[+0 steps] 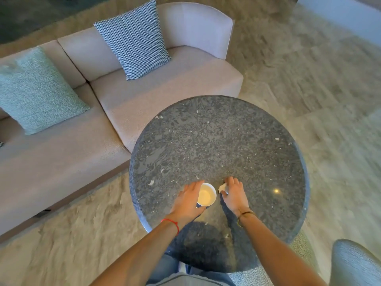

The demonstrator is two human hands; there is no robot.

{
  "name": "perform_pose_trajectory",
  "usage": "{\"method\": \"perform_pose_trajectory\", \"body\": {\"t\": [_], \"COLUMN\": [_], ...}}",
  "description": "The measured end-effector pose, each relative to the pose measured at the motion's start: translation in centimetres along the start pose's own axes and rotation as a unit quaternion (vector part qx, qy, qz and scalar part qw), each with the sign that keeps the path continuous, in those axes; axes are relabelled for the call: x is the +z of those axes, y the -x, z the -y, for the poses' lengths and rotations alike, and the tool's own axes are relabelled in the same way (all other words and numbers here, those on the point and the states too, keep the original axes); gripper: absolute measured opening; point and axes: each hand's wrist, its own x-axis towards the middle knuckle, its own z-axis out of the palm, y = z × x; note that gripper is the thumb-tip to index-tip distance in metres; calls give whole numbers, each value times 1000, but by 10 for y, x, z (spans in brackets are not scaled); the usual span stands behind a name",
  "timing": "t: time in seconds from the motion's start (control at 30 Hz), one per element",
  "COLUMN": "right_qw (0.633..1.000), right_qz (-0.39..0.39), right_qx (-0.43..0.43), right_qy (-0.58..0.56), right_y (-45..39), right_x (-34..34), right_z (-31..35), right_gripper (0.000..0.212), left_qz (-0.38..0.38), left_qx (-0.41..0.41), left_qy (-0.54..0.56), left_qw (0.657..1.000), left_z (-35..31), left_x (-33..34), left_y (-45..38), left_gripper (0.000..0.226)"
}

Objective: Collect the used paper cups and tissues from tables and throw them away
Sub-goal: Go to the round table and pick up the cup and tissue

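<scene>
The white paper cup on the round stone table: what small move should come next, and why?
Probably lift it. The left hand already curls around the white paper cup, which stands on the round grey stone table, while the right hand covers the crumpled white tissue.

One table (218, 141) – round, dark speckled stone. One paper cup (206, 195) on it. One crumpled tissue (223, 187) beside cup. Two hands: left hand (188, 200) by cup, right hand (235, 194) over tissue. Two wrist bands – red string (172, 222) on left wrist, dark bracelet (244, 215) on right. One pale sofa (144, 93). Two full cushions: one houndstooth (134, 38), one pale green (37, 89). One grey chair (356, 263), lower right corner
</scene>
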Motion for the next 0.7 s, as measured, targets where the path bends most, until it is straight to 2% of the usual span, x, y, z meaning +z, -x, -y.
{"method": "perform_pose_trajectory", "body": {"t": [0.13,0.27,0.5,0.7], "right_qw": [999,999,994,982], "right_qz": [31,38,-29,-105], "right_qx": [-10,18,3,-28], "right_qy": [35,-12,-104,-152], "right_y": [-3,2,26,71], "right_x": [0,1,-14,-37], "right_z": [-1,0,4,8], "right_gripper": [22,3,10,17], "left_qz": [-9,-31,-77,-117], "left_qx": [-9,-25,-31,8], "left_qy": [27,65,106,103], "left_qw": [1000,997,991,988], "left_z": [0,3,15,22], "left_x": [-2,-7,-23,-35], "left_y": [4,13,33,58], "left_gripper": [81,81,80,77]}}
